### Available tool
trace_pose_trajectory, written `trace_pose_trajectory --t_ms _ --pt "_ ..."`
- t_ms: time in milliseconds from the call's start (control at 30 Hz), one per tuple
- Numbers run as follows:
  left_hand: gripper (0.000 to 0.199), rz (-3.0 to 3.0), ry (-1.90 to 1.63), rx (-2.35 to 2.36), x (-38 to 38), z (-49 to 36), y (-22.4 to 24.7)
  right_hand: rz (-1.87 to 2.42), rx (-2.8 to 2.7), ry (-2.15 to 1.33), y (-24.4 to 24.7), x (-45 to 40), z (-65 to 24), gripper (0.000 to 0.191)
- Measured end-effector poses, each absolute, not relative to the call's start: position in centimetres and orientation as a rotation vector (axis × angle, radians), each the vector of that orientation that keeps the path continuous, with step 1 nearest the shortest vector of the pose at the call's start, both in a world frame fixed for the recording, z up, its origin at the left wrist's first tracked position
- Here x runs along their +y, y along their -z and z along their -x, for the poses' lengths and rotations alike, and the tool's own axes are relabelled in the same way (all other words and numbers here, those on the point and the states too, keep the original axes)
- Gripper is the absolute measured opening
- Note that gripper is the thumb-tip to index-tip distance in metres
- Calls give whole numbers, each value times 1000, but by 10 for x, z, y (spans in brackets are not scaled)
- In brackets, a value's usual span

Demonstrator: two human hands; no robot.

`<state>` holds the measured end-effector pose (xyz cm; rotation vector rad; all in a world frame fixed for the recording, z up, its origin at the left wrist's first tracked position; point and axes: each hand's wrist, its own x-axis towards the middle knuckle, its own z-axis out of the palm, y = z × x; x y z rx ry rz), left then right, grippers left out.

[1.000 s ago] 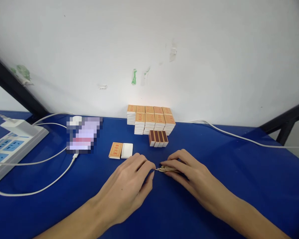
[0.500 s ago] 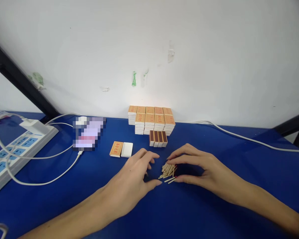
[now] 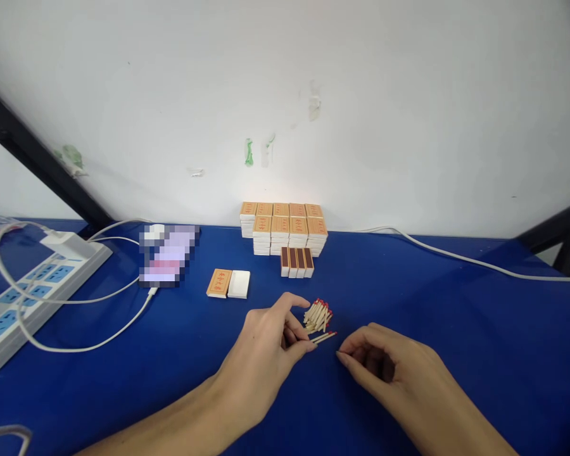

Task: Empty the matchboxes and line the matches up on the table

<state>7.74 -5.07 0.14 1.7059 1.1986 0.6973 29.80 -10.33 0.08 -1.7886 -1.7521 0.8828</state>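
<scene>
A small heap of red-tipped matches (image 3: 318, 316) lies on the blue table. Just in front of it, two loose matches (image 3: 323, 337) lie side by side, their plain ends at the fingertips of my left hand (image 3: 276, 345). That hand's thumb and a finger are pinched on these ends, while its index finger arches beside the heap. My right hand (image 3: 389, 370) is at the lower right of the heap, thumb and index tips together; no object shows between them. An orange matchbox cover (image 3: 219, 283) and a white tray (image 3: 239, 284) sit side by side at the left.
Stacked matchboxes (image 3: 289, 226) stand by the wall, with several on edge (image 3: 297, 262) before them. At the left are a blurred-out phone (image 3: 171, 253), a power strip (image 3: 33, 291) and looping white cables. Another cable (image 3: 456, 258) runs along the back right.
My right hand has drawn back from the heap toward the lower right, and its fingers have come together. My left thumb and finger have closed at the loose matches. The view has shifted slightly.
</scene>
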Motion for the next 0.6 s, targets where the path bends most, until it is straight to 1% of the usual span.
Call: trace_pose_trajectory --t_ms 100,133,267,500,600 --pt "14 -1785 -801 1227 -47 -76 -9 1800 -1746 -797 6 -106 -290 21" --pt "11 -1811 -825 1230 -45 -76 -10 1817 -1740 -771 9 -107 -287 20" --pt "27 -1829 -794 1179 -41 -83 -12 1876 -1693 -652 16 -106 -279 13" --pt "30 -1597 -825 1105 -53 -93 -9 1851 -1673 -615 14 -96 -283 15" --pt "34 -1527 -857 1098 -60 -97 -4 1805 -1691 -641 11 -88 -291 15"
